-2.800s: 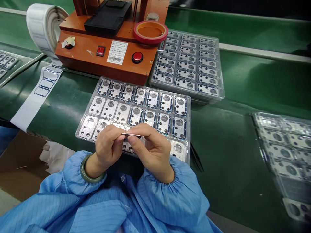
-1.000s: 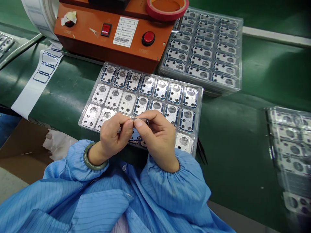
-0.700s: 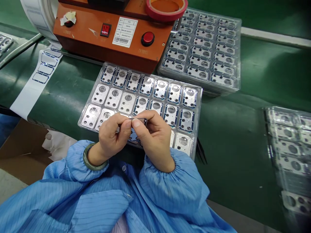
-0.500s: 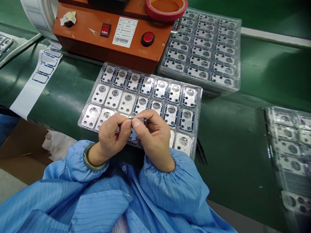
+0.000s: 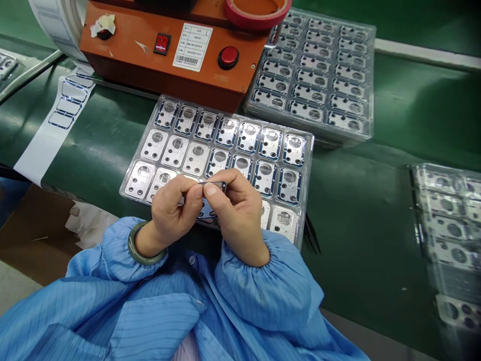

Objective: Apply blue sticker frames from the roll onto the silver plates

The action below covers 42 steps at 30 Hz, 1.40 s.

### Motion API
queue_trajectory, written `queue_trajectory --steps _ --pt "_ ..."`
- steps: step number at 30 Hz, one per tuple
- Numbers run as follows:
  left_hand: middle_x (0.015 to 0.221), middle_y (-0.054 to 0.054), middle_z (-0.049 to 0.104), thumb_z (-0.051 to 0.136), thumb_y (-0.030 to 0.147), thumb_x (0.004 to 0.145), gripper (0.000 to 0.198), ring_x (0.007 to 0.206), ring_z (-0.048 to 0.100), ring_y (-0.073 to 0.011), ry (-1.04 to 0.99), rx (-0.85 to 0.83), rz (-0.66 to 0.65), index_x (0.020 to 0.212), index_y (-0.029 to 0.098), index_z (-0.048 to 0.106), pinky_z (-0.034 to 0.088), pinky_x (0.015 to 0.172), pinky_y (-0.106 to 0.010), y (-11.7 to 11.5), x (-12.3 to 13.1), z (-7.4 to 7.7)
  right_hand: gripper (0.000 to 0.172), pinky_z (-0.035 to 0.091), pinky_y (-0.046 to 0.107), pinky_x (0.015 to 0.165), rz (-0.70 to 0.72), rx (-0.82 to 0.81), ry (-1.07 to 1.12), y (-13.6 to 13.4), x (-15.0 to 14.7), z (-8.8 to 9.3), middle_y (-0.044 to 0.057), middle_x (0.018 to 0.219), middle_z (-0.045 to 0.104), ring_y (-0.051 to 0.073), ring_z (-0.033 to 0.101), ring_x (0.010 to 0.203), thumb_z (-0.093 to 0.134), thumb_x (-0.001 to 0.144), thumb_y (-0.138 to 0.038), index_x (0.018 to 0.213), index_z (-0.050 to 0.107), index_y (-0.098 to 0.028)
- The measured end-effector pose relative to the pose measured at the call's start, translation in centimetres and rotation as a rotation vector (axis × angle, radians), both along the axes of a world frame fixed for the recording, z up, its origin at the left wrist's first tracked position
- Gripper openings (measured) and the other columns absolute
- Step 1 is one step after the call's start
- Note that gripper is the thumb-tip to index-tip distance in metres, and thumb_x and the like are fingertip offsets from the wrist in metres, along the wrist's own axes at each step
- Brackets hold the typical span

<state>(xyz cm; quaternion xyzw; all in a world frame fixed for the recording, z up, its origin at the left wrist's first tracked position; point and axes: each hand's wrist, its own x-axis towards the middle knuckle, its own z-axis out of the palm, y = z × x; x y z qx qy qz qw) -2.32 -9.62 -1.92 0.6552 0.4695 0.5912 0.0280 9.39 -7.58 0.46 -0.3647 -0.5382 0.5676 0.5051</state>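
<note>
Both my hands meet over the near edge of a clear plastic tray [image 5: 310, 165] that holds rows of small metal plates. Between them is one metal plate with a blue frame edge [image 5: 207, 210], mostly covered by my fingers. My left hand [image 5: 171, 203] is closed, thumb and forefinger pinching the plate's top edge. From the other side, my right hand [image 5: 239, 213] pinches the same plate, its thumb against the left fingertips. In the tray, some plates carry dark blue frames, such as this framed plate [image 5: 288, 185]; others, like this bare plate [image 5: 140, 179], are plain silver.
An orange machine [image 5: 150, 65] with a red button stands behind the tray, a red tape roll [image 5: 259, 21] on top. A label strip [image 5: 41, 145] hangs at left. Stacked trays [image 5: 323, 128] stand at back right. Black tweezers [image 5: 311, 235] lie right of the tray; more plates [image 5: 451, 230] lie far right.
Both hands keep the same pinch on the plate. Only the camera view has shifted very slightly.
</note>
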Motion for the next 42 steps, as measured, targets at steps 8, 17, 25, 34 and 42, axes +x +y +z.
queue_trajectory --steps 8,17,25,34,42 --pt "0.062 0.005 0.052 0.055 0.015 0.090 0.011 0.054 0.048 -0.0068 -0.017 -0.006 -0.009 0.080 0.019 0.054 0.039 0.052 -0.020 0.01 0.00 -0.01 0.010 0.045 0.021 0.056 0.004 -0.022 -0.007 0.06 -0.02 0.16 -0.005 0.067 0.055 0.008 0.051 0.059 0.063 0.082 -0.027 0.076 0.059 -0.021" --pt "0.063 0.005 0.052 0.055 0.015 0.090 0.011 0.054 0.047 -0.0064 -0.018 -0.006 -0.009 0.080 0.018 0.054 0.039 0.052 -0.020 0.00 -0.02 0.01 0.011 0.045 0.021 0.056 0.007 -0.025 -0.006 0.02 -0.02 0.12 -0.005 0.066 0.054 0.008 0.050 0.059 0.064 0.082 -0.028 0.075 0.059 -0.021" --pt "0.064 0.005 0.054 0.056 0.014 0.090 0.010 0.055 0.050 -0.0060 -0.053 -0.024 -0.008 0.081 0.018 0.054 0.042 0.054 -0.018 0.06 -0.07 0.09 0.008 0.047 0.023 0.059 0.014 -0.004 -0.026 -0.08 0.04 0.18 -0.005 0.069 0.056 0.009 0.053 0.062 0.063 0.085 -0.029 0.081 0.061 -0.023" --pt "0.064 0.005 0.055 0.055 0.015 0.090 0.010 0.055 0.050 -0.0064 -0.055 -0.033 -0.016 0.081 0.019 0.054 0.042 0.053 -0.018 0.09 -0.10 0.14 0.007 0.050 0.024 0.061 0.004 -0.004 -0.046 -0.12 0.10 0.12 -0.004 0.072 0.060 0.010 0.057 0.065 0.063 0.085 -0.030 0.083 0.062 -0.023" --pt "0.064 0.005 0.056 0.054 0.017 0.091 0.010 0.055 0.051 -0.0067 -0.053 -0.032 -0.010 0.081 0.019 0.054 0.043 0.053 -0.019 0.05 -0.11 0.12 0.008 0.049 0.024 0.059 -0.006 -0.002 -0.030 -0.25 0.10 0.08 -0.004 0.072 0.061 0.010 0.057 0.064 0.064 0.086 -0.031 0.084 0.063 -0.023"
